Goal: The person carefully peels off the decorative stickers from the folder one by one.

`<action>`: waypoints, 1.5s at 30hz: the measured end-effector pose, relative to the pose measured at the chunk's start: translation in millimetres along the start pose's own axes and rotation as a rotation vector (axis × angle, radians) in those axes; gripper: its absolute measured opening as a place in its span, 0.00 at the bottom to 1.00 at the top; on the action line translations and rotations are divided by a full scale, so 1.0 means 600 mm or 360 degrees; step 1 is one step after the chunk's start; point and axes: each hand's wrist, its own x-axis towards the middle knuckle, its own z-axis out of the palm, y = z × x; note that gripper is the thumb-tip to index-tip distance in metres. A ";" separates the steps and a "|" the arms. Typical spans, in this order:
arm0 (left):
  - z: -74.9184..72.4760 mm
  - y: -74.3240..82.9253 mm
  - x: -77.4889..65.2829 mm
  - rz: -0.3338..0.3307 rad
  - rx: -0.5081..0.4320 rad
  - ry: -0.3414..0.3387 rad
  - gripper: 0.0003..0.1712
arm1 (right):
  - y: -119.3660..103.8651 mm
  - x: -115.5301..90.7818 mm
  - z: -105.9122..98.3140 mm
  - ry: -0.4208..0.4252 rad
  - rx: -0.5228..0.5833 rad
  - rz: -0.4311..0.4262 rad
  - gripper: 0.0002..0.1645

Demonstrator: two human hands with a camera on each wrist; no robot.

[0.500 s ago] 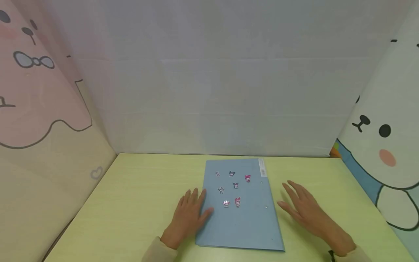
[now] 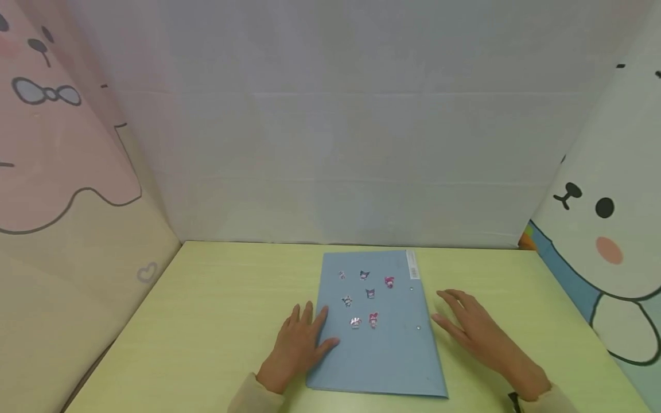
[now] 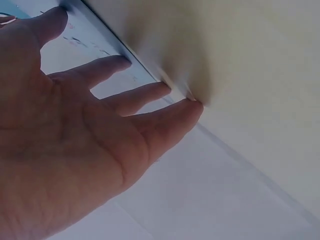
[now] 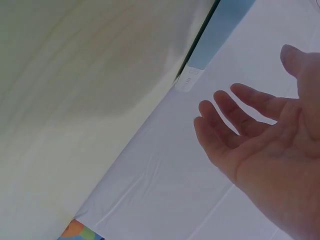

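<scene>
1. Find the light blue folder (image 2: pixel 387 361) lying flat on the pale yellow table (image 2: pixel 232 287), between both hands, with its far edge close to the back of the tabletop.
2. Count seven small character stickers (image 2: pixel 370 293) on the cover (some pink, some dark purple, mostly on the far half), plus small shiny dots (image 2: pixel 419 327) nearer the right edge and a white label (image 2: pixel 412 264) at the far right corner.
3. See the left hand (image 2: pixel 294 349) spread at the folder's left edge, with thumb and index fingertip over the cover and the other fingertips beyond that edge (well parted, too, in the left wrist view).
4. See the right hand (image 2: pixel 481 337) just beside the folder's right edge, with fingers loosely bent and thumb apart from them (cannot tell contact from a near miss at the thumb tip).
5. Note cream sleeves (image 2: pixel 256 396) at both wrists and a dark item (image 2: pixel 514 401) by the right cuff (too little in view to name).
6. Take in a white cloth (image 2: pixel 335 143) behind the table, a pink cartoon figure (image 2: pixel 67 132) on the left hanging and a white cartoon animal (image 2: pixel 609 160) on the right one.
</scene>
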 end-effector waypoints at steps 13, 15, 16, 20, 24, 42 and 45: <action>0.003 0.003 0.002 0.0028 0.0064 0.0027 0.40 | -0.015 0.019 0.007 0.0120 -0.0052 -0.0243 0.23; 0.002 0.004 0.002 0.0027 0.0059 0.0033 0.39 | -0.019 0.022 0.008 0.0099 -0.0056 -0.0234 0.22; 0.001 0.004 0.002 0.0028 0.0057 0.0038 0.39 | -0.021 0.024 0.008 0.0091 -0.0058 -0.0233 0.22; 0.001 0.004 0.003 0.0025 0.0051 0.0044 0.39 | -0.028 0.030 0.011 0.0101 -0.0069 -0.0263 0.20; 0.001 0.004 0.003 0.0021 0.0054 0.0031 0.39 | -0.034 0.035 0.013 0.0102 -0.0077 -0.0289 0.19; 0.005 0.004 0.001 0.0009 -0.0014 0.0007 0.40 | -0.051 0.057 0.041 0.0157 -0.0116 -0.0528 0.16; 0.005 0.004 0.001 0.0013 -0.0022 0.0014 0.39 | -0.059 0.059 0.042 0.0121 -0.0119 -0.0510 0.16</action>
